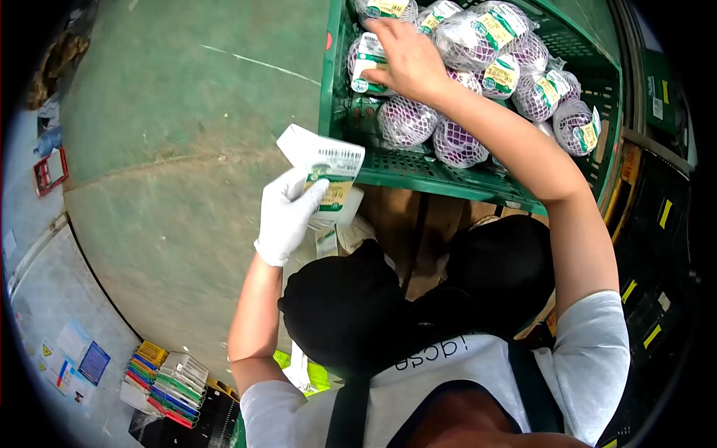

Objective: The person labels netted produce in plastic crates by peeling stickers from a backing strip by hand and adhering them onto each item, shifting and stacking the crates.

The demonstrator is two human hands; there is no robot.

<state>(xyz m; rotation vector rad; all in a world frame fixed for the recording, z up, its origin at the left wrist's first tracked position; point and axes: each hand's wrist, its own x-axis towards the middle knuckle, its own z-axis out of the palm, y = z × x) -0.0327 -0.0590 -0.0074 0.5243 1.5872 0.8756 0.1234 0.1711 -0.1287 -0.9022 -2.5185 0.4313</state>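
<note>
My left hand (287, 213), in a white glove, pinches a strip of printed labels (337, 168) with a barcode and green and yellow bands. It is beside the near left corner of a green plastic crate (448, 179). Inside the crate are several purple, round items in white foam nets and clear wrap (407, 121), most bearing the same kind of label. My bare right hand (411, 60) reaches over the crate's left side. Its fingers are spread across a labelled netted package (368, 63), thumb at the label's edge; part of that package is hidden under the hand.
Green floor (187, 97) spreads to the left of the crate. Dark crates with yellow tags (657, 299) are stacked at the right. Colourful folders or trays (168, 384) stand at the lower left, near a board with papers (75, 358). My knees (343, 306) are close below the crate.
</note>
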